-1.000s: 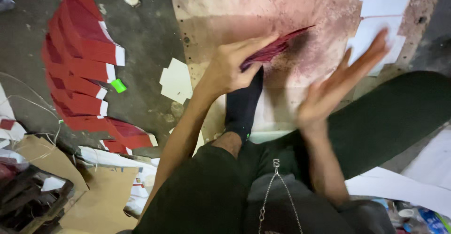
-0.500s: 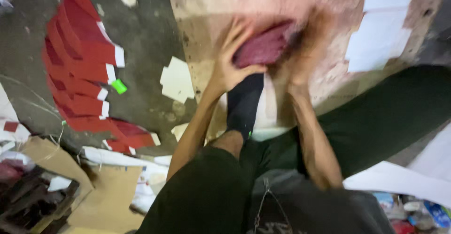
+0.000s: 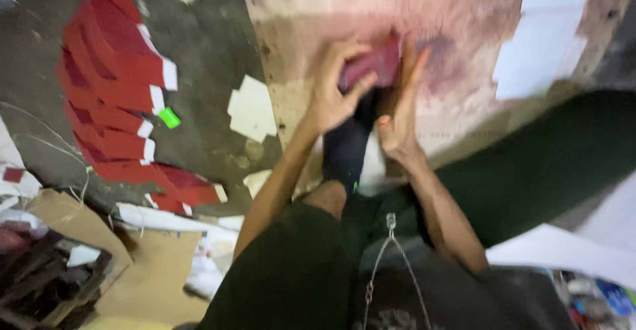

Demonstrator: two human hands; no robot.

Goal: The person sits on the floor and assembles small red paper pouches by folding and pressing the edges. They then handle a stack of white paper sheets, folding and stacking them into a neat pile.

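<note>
A folded red paper piece (image 3: 371,68) lies on a stained pinkish board (image 3: 457,25) on the floor. My left hand (image 3: 334,88) grips its left end, thumb and fingers curled over it. My right hand (image 3: 401,108) presses flat against its right side, fingers straight and together. My dark-socked foot (image 3: 344,148) rests on the board just below both hands. The view is blurred.
A curved row of several overlapping red pieces with white tabs (image 3: 112,78) lies on the grey floor at left, with a small green object (image 3: 169,117) beside it. White paper scraps (image 3: 253,108), white sheets (image 3: 536,58) at upper right, and cardboard (image 3: 73,227) at lower left.
My right hand, open and raised off the board a second ago, came down against the red piece. Both hands now hold it against the board.
</note>
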